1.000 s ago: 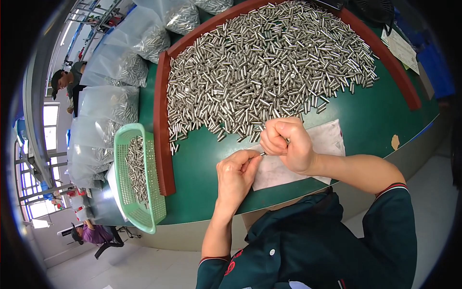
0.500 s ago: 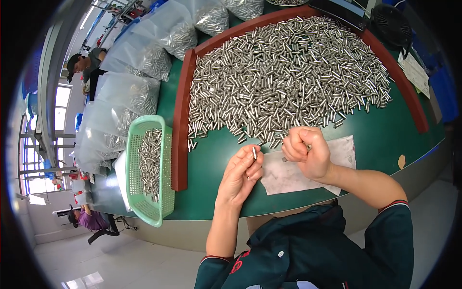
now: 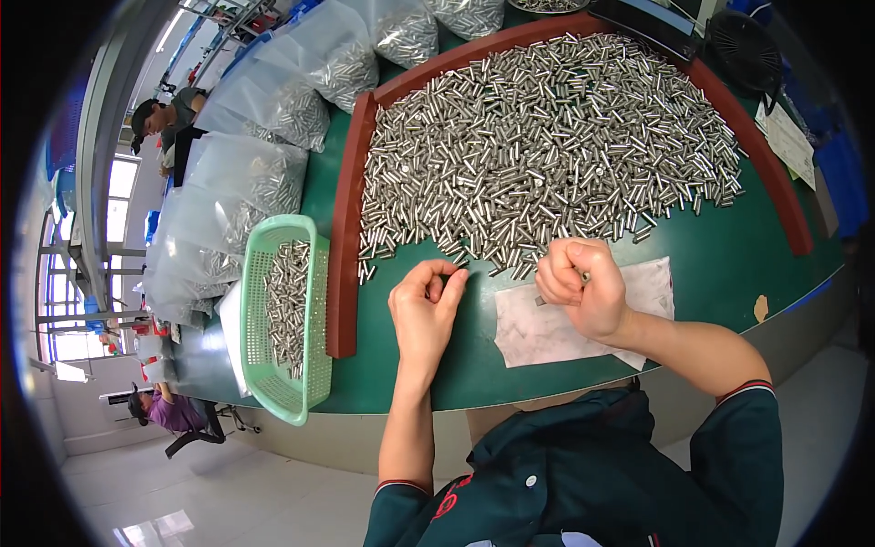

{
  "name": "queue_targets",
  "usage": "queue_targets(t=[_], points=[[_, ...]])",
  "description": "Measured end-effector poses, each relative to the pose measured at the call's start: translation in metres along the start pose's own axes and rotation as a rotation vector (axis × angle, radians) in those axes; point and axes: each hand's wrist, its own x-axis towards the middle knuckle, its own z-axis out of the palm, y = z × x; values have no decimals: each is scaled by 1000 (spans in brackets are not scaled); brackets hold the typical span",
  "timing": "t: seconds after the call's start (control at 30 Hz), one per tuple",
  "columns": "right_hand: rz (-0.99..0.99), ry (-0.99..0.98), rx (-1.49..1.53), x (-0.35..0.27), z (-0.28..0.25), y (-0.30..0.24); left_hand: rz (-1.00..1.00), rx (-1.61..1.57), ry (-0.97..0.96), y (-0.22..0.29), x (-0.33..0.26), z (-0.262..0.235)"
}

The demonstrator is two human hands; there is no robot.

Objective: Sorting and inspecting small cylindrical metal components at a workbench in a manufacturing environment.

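My left hand [image 3: 422, 308] is over the green table, left of the cloth, its fingers curled in and its thumb pressed toward them. Whatever it may hold is hidden. My right hand [image 3: 585, 287] is closed in a fist above a stained white cloth [image 3: 583, 339]. A small grey bit shows by its lower fingers, too small to name. Beyond both hands spreads a big heap of short metal pins [image 3: 547, 146], its near edge close to the fingers. A light green plastic basket [image 3: 317, 346] to the left holds more of these pins.
A dark red wooden border [image 3: 344, 237] frames the heap on the table [image 3: 401, 374]. Clear plastic bags of pins [image 3: 273, 178] line the left and far side. At the far right stand a black fan [image 3: 743, 50] and papers [image 3: 786, 141]. Two people are farther off at left.
My left hand has moved left, away from my right hand, and turned over. The metal pin seen between its fingers before no longer shows. My right hand has stayed in place.
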Motion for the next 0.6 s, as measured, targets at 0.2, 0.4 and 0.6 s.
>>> queue_targets(t=[0.2,0.4,0.6], points=[[19,-7,16,-1,0,0,298,392,27,-4,6,9],[20,6,14,0,-2,-1,398,160,-166,18,-9,11],[12,12,-14,1,0,-1,667,160,-405,17,-21,18]])
